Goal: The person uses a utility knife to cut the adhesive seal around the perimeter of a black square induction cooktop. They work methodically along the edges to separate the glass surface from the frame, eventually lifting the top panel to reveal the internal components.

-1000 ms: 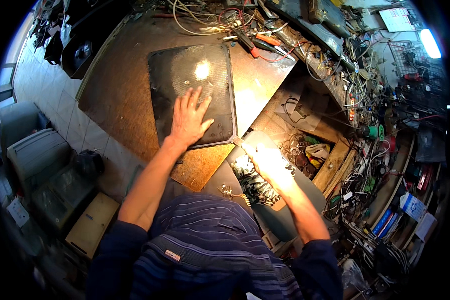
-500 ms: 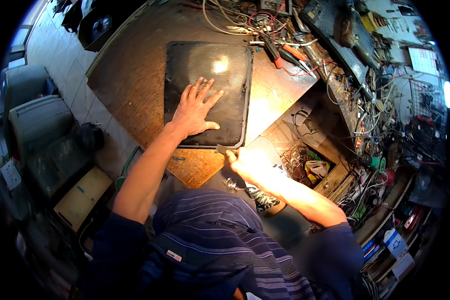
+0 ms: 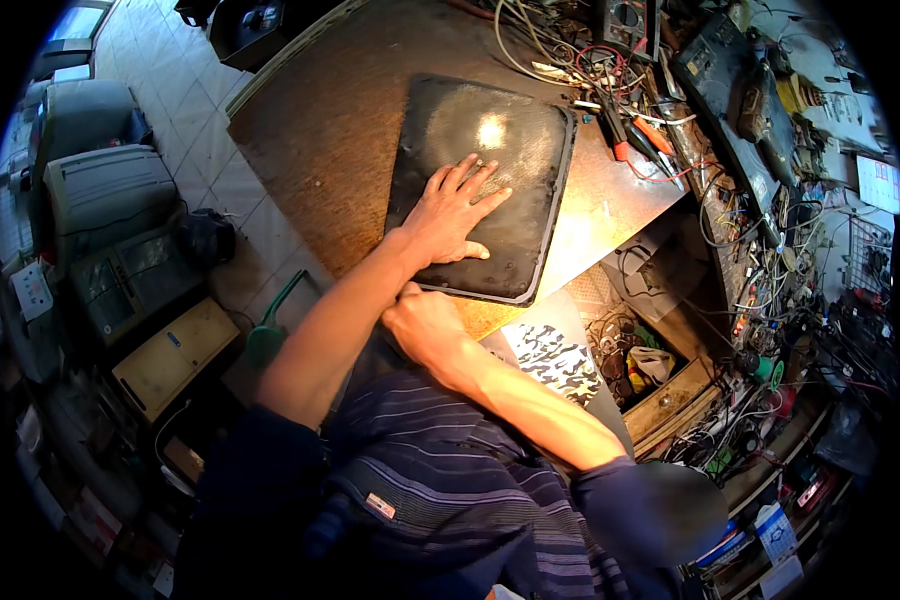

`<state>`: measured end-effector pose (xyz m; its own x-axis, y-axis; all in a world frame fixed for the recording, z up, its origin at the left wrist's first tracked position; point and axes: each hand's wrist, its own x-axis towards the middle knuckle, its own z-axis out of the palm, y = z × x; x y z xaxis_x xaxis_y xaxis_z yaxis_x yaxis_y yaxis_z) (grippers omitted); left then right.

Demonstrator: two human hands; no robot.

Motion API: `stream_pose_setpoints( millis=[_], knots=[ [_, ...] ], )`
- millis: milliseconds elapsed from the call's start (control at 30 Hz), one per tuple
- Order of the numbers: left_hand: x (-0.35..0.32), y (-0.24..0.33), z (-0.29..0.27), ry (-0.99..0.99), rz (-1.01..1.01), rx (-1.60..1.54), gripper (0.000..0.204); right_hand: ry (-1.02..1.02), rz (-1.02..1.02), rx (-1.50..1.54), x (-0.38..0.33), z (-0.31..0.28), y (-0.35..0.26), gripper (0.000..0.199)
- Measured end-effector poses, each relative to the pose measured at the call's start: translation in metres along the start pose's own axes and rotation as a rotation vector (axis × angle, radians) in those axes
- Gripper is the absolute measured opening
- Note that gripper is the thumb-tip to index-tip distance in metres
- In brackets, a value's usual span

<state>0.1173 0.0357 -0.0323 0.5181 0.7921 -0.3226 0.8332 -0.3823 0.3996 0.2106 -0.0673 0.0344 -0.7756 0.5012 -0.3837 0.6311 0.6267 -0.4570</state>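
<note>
Dark rectangular panel [image 3: 530, 170], upper centre of the frame, flat on the brown tabletop [image 3: 320, 170]. Left hand [image 3: 454, 215]: grip released, fingers spread across the panel. Right hand [image 3: 425, 322]: curled near the lower edge; whether its grip holds anything cannot be told. Even palm pressure should best steady the panel.

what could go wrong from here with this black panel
The black panel might slide or twist if the left hand, spread flat on it, eases off.
The right hand, curled by the panel's near left corner, sits close to the left forearm, so a slip could knock it.
If the panel swings, its far right corner might bump the orange-handled tool.
</note>
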Motion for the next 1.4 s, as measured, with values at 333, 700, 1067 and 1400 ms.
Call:
stream_pose_setpoints(
  millis=[333,700,1067,1400],
  knots=[
    [0.000,-0.039,-0.023,-0.049,0.209,-0.015,0.118,-0.057,0.072,-0.194,-0.058,0.002,0.029,0.047],
    [-0.001,-0.043,-0.022,-0.039,0.211,-0.016,0.117,-0.177,0.149,-0.098,-0.008,-0.006,-0.014,0.039],
    [-0.003,-0.042,-0.024,-0.063,0.204,-0.004,0.120,-0.080,0.358,0.080,-0.036,-0.001,-0.036,0.055],
    [-0.002,-0.020,-0.022,0.013,0.132,-0.031,0.102,0.467,0.887,0.207,-0.132,0.060,0.005,0.051]
  ],
)
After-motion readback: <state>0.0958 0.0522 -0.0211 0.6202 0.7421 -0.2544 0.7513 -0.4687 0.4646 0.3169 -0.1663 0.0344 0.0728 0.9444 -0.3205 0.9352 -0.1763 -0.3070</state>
